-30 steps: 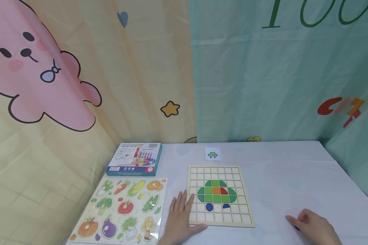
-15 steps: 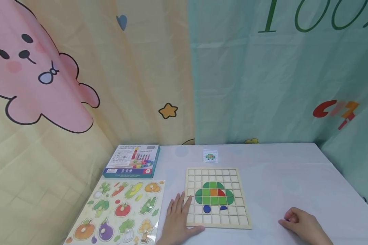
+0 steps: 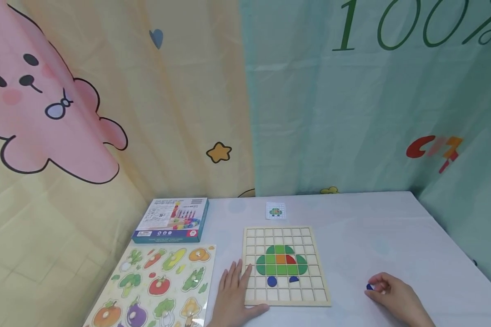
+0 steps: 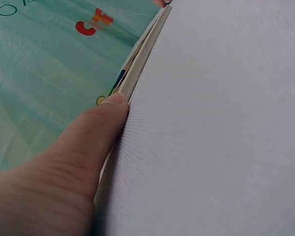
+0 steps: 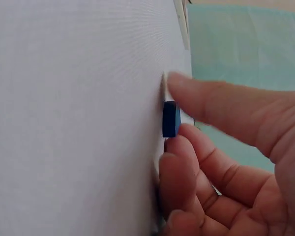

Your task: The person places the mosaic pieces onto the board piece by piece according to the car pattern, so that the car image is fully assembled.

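My right hand (image 3: 397, 295) pinches a small blue puzzle tile (image 5: 170, 119) between thumb and fingers, low over the white table right of the board; its full shape is hard to tell. My left hand (image 3: 232, 297) rests with straight, spread fingers at the left edge of the wooden grid board (image 3: 319, 290). In the left wrist view its thumb (image 4: 93, 128) lies along the board's side. The board carries a shape of green tiles (image 3: 271, 269), an orange tile (image 3: 280, 259) and a red tile (image 3: 290, 260). Beneath them sit a blue disc (image 3: 272, 281) and a blue half-round piece (image 3: 294, 279).
A small printed card (image 3: 276, 211) with a similar pattern lies behind the board. To the left are a vegetable picture board (image 3: 176, 272) and a flat box (image 3: 169, 220). Curtains (image 3: 331, 113) hang behind the white table (image 3: 372, 236).
My right hand has shifted left towards the board, and the blue tile shows more plainly at its fingertips. The left hand stays by the board. The head view has tilted and turned slightly.
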The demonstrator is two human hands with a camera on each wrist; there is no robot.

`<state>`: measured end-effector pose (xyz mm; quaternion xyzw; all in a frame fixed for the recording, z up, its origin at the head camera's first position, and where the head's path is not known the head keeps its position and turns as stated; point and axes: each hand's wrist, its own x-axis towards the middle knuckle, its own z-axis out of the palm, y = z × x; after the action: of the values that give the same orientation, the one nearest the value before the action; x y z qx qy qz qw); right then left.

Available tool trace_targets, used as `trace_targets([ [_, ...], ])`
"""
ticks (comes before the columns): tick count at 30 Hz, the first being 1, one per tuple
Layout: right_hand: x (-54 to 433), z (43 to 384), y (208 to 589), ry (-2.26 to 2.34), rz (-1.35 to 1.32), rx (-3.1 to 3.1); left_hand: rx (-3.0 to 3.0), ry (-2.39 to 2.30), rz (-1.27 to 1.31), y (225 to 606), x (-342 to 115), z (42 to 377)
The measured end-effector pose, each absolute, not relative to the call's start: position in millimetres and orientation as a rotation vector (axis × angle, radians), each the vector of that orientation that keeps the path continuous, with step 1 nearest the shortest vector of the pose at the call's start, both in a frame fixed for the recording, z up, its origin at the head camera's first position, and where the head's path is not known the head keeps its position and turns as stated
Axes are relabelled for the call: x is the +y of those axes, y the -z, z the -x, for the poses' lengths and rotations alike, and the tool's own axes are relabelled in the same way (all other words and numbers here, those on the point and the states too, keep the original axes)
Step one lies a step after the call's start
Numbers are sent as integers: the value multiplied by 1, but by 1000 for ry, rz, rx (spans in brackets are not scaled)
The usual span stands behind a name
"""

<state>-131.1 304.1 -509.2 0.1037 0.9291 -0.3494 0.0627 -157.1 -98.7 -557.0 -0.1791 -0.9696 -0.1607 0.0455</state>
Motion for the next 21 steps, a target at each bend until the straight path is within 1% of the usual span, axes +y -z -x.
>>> trace_targets([
  [5,307,132,508,1086,-353,2764,-2948,480,548,555,-99,156],
  [12,309,134,509,1060,-276,2803,-2910,459,544,557,-99,157],
  [21,313,126,514,1075,-201,2851,-2952,486,548,556,-99,156],
])
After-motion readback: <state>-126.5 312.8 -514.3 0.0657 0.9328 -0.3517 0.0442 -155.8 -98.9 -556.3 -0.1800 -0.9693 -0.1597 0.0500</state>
